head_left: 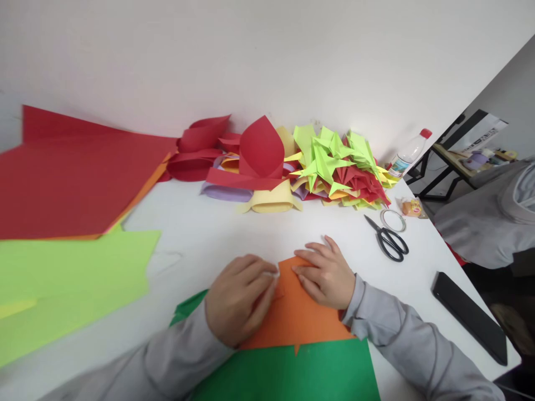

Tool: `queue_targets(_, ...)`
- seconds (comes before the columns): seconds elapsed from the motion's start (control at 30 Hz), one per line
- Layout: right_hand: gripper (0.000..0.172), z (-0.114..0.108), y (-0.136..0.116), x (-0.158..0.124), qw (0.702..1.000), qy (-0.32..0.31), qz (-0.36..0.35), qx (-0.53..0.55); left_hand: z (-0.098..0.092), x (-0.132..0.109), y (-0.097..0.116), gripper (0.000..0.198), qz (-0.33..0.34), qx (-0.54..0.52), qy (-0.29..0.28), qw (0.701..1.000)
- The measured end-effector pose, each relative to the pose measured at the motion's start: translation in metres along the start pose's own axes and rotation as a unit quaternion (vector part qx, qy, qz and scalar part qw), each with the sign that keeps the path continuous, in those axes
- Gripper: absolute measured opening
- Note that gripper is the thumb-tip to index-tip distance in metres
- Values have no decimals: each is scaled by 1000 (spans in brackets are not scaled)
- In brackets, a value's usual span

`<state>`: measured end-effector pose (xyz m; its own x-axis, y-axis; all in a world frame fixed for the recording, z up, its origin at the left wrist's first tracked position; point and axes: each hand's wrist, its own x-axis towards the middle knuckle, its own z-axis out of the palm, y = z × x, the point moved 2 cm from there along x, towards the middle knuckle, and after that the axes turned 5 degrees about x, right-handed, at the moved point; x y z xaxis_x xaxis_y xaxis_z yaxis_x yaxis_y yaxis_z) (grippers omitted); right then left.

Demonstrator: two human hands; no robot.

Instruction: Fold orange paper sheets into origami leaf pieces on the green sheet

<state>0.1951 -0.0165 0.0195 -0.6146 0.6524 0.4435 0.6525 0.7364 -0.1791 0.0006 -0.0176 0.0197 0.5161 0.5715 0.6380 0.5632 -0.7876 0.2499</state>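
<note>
An orange sheet of paper (305, 317) lies on top of a green sheet (292, 373) at the front of the table. My left hand (242, 298) rests over the orange sheet's left part with thumb and fingers pinched together. Something small and whitish shows at those fingertips, too small to name. On the orange sheet's upper right part lies my right hand (328, 273), open, its fingers spread and pressing on the paper. The left edge of the orange sheet is hidden under my left hand.
Large red sheets (83, 184) and lime-green sheets (75, 284) are at left. Folded red paper shapes (262, 147) and lime paper stars (326, 161) line the wall. Scissors (388, 239), a tape roll (393, 220), a bottle (409, 153) and a black case (470, 317) sit right.
</note>
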Motion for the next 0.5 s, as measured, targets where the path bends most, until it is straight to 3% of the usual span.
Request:
queue_targets(0.13, 21, -1, 0, 1, 1000, -2, -12, -6, 7, 1, -15, 30, 5, 51, -19, 999)
queue_targets(0.33, 23, -2, -6, 4, 999, -20, -34, -23, 11, 0, -9, 30, 22, 69, -30, 997)
queue_targets(0.5, 31, -1, -12, 6, 997, -70, -31, -29, 11, 1, -8, 30, 18, 68, -34, 997)
